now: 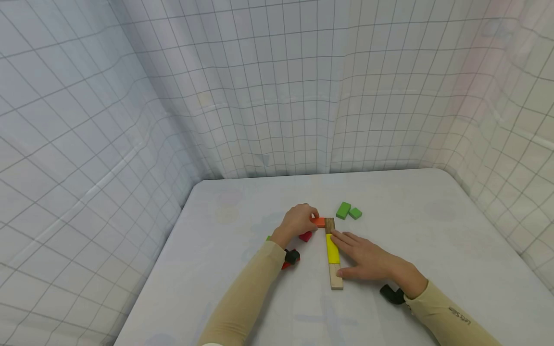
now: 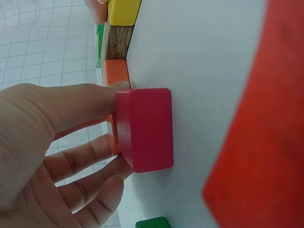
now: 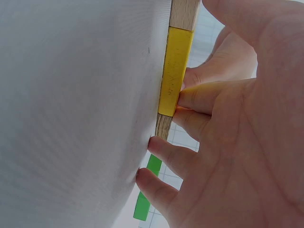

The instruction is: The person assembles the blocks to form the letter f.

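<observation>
A straight row on the table is made of a pale wooden block [image 1: 335,282], a yellow block [image 1: 333,250] and a dark brown wooden block [image 1: 330,224]. An orange block [image 1: 319,222] sits at the far end, set sideways against the brown one. My left hand [image 1: 297,221] pinches this orange block between thumb and fingers [image 2: 80,104]. My right hand [image 1: 368,258] lies along the row's right side with fingers extended, fingertips at the yellow and brown blocks, thumb by the pale one. A crimson block [image 2: 151,130] stands close beside the left thumb.
Beyond the row lie a larger green block [image 1: 344,210] and a smaller green block [image 1: 355,213]. A red piece [image 2: 270,142] is under the left wrist, and another green block [image 2: 153,223] is partly hidden by that arm. Grid-patterned white curtains surround the white table [image 1: 207,230].
</observation>
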`<control>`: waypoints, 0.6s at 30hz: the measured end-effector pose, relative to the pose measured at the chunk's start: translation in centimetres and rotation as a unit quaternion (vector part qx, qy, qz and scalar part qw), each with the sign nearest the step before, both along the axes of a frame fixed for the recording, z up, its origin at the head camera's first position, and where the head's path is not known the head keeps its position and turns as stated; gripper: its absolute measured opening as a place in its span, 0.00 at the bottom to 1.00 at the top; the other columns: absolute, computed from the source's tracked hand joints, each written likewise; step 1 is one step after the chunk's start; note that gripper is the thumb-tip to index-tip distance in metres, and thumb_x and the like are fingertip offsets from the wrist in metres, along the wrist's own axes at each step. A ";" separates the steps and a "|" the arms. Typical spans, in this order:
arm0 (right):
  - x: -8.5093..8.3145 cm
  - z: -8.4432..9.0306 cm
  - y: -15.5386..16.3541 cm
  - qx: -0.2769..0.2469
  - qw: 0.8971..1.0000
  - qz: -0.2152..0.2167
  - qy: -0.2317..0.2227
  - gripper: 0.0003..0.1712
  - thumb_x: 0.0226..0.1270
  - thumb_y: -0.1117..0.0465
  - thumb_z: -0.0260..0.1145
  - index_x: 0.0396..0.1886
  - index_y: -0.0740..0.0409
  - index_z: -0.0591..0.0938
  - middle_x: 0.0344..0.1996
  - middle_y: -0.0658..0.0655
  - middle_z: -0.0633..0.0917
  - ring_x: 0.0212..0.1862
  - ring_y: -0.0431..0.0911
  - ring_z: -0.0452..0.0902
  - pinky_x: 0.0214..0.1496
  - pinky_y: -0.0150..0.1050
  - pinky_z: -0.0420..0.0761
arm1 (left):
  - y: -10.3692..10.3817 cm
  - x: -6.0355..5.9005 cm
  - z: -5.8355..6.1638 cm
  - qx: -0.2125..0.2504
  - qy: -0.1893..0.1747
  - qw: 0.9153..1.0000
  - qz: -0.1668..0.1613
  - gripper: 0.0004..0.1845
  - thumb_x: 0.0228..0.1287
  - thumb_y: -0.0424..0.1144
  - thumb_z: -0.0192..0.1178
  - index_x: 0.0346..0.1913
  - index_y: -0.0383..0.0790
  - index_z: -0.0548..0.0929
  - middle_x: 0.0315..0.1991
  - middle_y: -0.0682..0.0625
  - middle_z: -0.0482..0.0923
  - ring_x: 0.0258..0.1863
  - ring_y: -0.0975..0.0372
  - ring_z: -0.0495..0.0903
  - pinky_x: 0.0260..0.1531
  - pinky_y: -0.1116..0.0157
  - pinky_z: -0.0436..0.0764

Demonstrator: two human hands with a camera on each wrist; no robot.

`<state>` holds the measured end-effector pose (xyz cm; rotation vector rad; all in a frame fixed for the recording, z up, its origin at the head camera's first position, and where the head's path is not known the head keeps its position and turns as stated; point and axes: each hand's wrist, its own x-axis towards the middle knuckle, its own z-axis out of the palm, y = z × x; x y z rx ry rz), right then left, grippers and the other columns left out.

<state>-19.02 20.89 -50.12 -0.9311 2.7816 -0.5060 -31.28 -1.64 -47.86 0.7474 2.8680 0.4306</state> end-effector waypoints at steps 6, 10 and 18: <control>0.0 0.1 0.0 0.000 1.000 0.000 -0.002 0.58 0.64 0.25 0.59 0.82 0.54 0.54 0.80 0.57 0.53 0.78 0.60 0.48 0.73 0.60 0.58 | -0.1 -0.1 -0.2 0.000 0.002 1.000 -0.006 0.16 0.61 0.44 0.72 0.52 0.48 0.88 0.46 0.54 0.83 0.36 0.63 0.75 0.38 0.69 0.78; 0.0 0.1 0.0 0.000 1.000 0.001 -0.001 0.58 0.64 0.25 0.59 0.82 0.55 0.54 0.80 0.58 0.53 0.78 0.60 0.48 0.73 0.60 0.58 | -0.1 -0.1 -0.2 0.003 -0.002 1.000 -0.004 0.16 0.61 0.44 0.72 0.52 0.48 0.88 0.45 0.54 0.82 0.36 0.63 0.75 0.38 0.70 0.78; -0.2 -0.2 0.1 0.004 1.000 0.002 0.002 0.58 0.64 0.24 0.57 0.82 0.54 0.54 0.80 0.57 0.53 0.78 0.59 0.48 0.73 0.60 0.58 | -0.3 0.1 0.3 -0.001 -0.014 1.000 0.001 0.19 0.61 0.44 0.72 0.56 0.48 0.87 0.48 0.54 0.82 0.39 0.63 0.76 0.42 0.68 0.79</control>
